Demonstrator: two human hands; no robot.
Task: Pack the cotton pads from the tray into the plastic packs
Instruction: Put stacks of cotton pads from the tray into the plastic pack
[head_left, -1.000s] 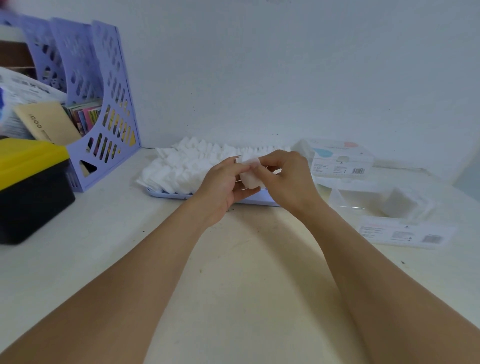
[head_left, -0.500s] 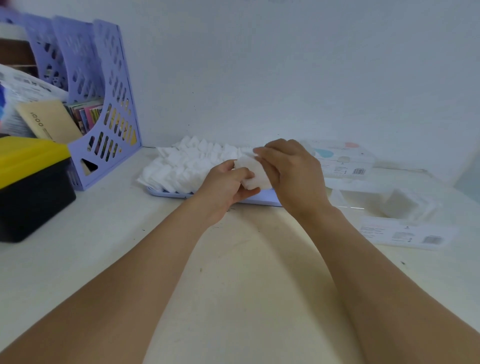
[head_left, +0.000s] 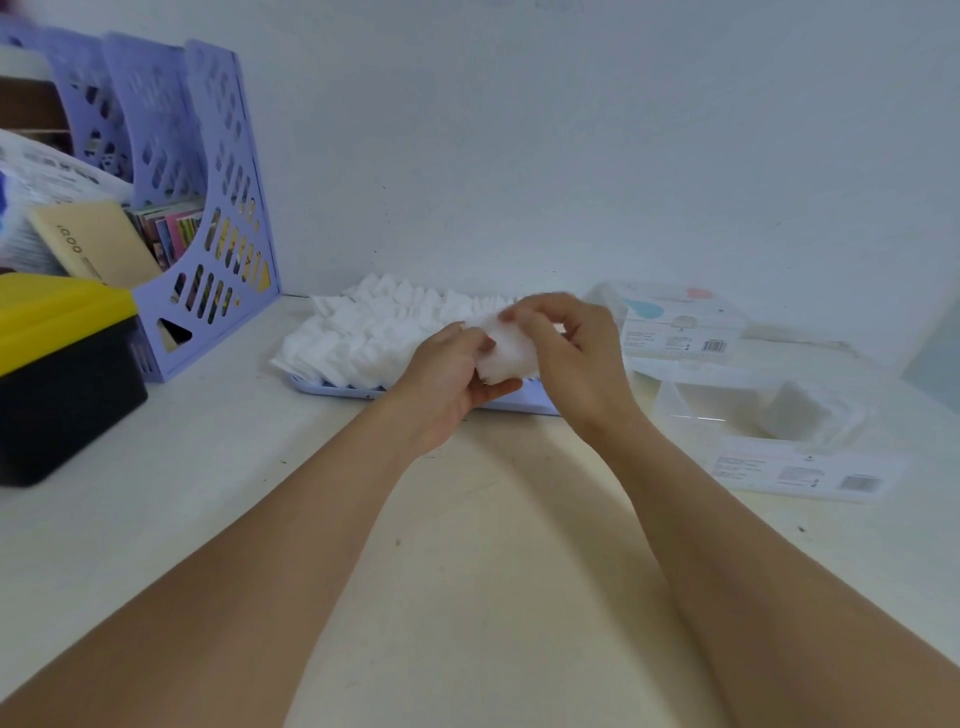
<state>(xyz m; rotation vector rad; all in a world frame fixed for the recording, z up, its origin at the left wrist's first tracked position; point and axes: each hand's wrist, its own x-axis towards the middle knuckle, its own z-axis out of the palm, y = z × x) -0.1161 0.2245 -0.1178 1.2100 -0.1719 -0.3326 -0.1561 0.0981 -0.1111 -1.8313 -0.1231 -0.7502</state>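
White cotton fills both my hands: my left hand (head_left: 452, 382) cups a small stack of cotton pads (head_left: 506, 353) from below, fingers curled around its near edge, while my right hand (head_left: 571, 358) pinches the top of the same stack between thumb and fingertips. The stack sits in the air just above the near edge of the lilac tray (head_left: 332, 387), where the rest of the loose pads (head_left: 374, 332) lie heaped in ragged rows.

As I judge it, the step is squaring this handful before it goes into a pack. To do that well I should keep the left grip light, so the pads are not crushed, and use the right fingertips to tap the edges flush; a stack that fans out will likely catch on a pack's mouth. The open clear pack (head_left: 748, 410) lies to the right on the worktop (head_left: 467, 597), with some pads apparently already inside, though the plastic makes that hard to read. A flat labelled pack (head_left: 800, 470) lies nearer, and a closed printed one (head_left: 675, 327) sits farther back by the wall.

Pale and matte, the worktop shows a few dark specks. At far left a lilac file rack (head_left: 208, 218) holds papers, and a yellow-lidded black box (head_left: 57, 374) stands nearer. A plain white wall (head_left: 571, 130) closes off the far side.
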